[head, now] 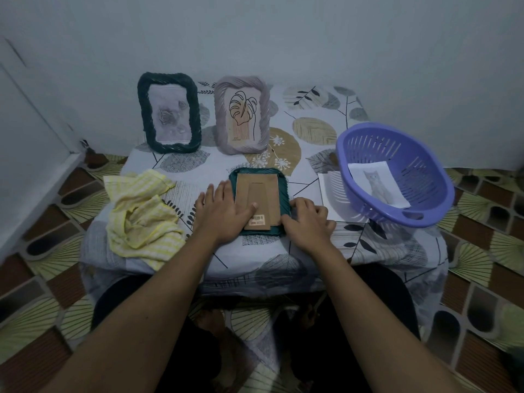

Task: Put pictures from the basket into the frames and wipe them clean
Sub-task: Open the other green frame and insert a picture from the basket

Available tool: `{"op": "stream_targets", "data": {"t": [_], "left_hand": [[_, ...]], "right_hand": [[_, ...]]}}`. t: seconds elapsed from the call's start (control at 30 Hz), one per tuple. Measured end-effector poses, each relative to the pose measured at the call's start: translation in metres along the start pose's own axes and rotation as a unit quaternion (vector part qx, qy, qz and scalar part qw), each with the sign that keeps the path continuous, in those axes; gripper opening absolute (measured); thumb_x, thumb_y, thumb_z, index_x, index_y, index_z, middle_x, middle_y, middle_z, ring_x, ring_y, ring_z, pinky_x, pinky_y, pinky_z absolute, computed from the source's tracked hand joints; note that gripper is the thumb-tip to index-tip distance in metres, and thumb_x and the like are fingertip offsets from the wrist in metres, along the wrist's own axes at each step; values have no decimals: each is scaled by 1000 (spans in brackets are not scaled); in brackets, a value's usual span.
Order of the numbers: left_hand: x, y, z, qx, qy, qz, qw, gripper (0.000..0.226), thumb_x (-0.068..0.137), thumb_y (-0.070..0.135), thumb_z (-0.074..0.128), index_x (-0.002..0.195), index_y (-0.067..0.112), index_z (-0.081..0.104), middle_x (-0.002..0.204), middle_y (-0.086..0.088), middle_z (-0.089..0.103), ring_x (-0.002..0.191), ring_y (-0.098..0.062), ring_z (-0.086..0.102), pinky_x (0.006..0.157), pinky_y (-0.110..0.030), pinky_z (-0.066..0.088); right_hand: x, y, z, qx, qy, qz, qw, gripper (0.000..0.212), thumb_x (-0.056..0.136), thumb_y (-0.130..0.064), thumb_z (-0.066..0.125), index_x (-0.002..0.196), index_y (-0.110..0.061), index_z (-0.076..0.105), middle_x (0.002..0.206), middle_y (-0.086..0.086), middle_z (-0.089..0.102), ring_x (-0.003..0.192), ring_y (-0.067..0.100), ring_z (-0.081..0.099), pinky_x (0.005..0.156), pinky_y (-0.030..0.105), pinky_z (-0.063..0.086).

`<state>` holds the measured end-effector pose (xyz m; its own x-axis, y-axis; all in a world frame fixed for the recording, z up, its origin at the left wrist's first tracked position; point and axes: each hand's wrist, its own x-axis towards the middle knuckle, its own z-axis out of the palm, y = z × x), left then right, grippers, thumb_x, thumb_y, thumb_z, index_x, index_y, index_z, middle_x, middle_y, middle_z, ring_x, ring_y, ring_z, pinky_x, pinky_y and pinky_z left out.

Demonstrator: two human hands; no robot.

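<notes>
A teal frame [284,194] lies face down in the middle of the low table, its brown cardboard back [256,191] up. My left hand [224,214] lies flat on the frame's left side, thumb on the cardboard. My right hand [309,219] has its fingers curled at the frame's near right corner. A purple basket [397,143] sits tilted at the right and holds a cat picture [378,185]. A white sheet [336,194] lies partly under the basket. A yellow cloth [141,214] is crumpled at the left.
Two frames stand at the back: a dark green one [169,112] with a rose picture and a grey-pink one [241,114] with a leaf drawing. The table [312,129] has a leaf-patterned cover and stands against the wall. My legs are under its near edge.
</notes>
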<state>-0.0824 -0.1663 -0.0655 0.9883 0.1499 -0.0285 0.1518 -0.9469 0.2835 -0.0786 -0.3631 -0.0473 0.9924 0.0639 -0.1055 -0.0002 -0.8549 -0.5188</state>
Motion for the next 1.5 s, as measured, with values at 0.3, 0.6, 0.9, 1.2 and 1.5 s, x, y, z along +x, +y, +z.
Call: {"op": "stream_targets", "data": {"t": [0.3, 0.6, 0.9, 1.2, 1.5], "left_hand": [[0, -1, 1, -6, 10, 3, 1000, 95, 92, 76, 21, 159, 12, 4, 167, -7, 9, 153, -28, 5, 123, -48, 3], [-1, -5, 3, -99, 99, 9, 990, 86, 82, 76, 46, 147, 21, 38, 146, -4, 49, 135, -25, 41, 113, -48, 27], [-7, -1, -4, -187, 125, -19, 974, 56, 86, 61, 50, 122, 19, 61, 123, -1, 65, 117, -24, 56, 103, -43, 38], [-6, 16, -13, -189, 99, -98, 972, 29, 92, 35, 54, 110, 15, 66, 121, -12, 55, 113, -30, 48, 92, -37, 38], [1, 37, -10, -236, 35, -63, 969, 29, 89, 33, 60, 110, 16, 70, 120, -11, 55, 112, -27, 55, 97, -34, 44]], "right_hand": [[-1, -6, 3, 20, 7, 28, 999, 35, 90, -31, 43, 125, -31, 45, 143, -7, 41, 128, 20, 27, 100, 45, 22], [-2, -5, -2, 70, 11, 34, 997, 56, 87, -36, 55, 141, -28, 42, 147, -5, 44, 134, 21, 26, 99, 42, 20], [-8, -9, -8, 46, -26, -5, 999, 46, 91, -44, 49, 137, -40, 48, 148, -8, 39, 135, 20, 24, 101, 44, 19], [-6, -9, -12, 53, -63, -7, 997, 48, 93, -48, 48, 140, -39, 48, 149, -9, 40, 136, 18, 24, 102, 45, 19], [-6, 1, -30, 118, -32, 52, 991, 44, 92, -38, 52, 136, -31, 55, 143, -2, 50, 138, 20, 25, 101, 45, 18]]}}
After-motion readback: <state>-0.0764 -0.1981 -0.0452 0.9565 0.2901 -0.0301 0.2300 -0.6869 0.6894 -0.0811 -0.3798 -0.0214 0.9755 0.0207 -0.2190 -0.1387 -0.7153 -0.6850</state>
